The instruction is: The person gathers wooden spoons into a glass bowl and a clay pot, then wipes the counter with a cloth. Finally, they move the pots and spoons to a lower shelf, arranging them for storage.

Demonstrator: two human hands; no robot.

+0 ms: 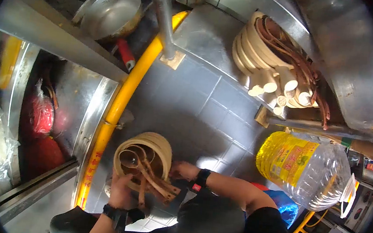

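- Clay pots (146,157), a nested stack with long handles, sit low in the frame at about 7 o'clock from centre, held on edge over the grey tiled floor (206,105).
- Left hand (120,191): forearm rises from the 6 o'clock edge, black wrist strap visible; fingers closed around the lower rim of the clay pots.
- Right hand (182,169): forearm enters from 4 o'clock, elbow bent, black wristband visible; fingers curled against the right rim of the stack, gripping it.
- Pot handles point toward 5 o'clock, between both wrists.
- Second pot stack (269,61) rests on a steel shelf at 1 o'clock.
- Oil jug (308,168) stands at 3 o'clock; yellow pipe (125,96) runs at 10 o'clock.
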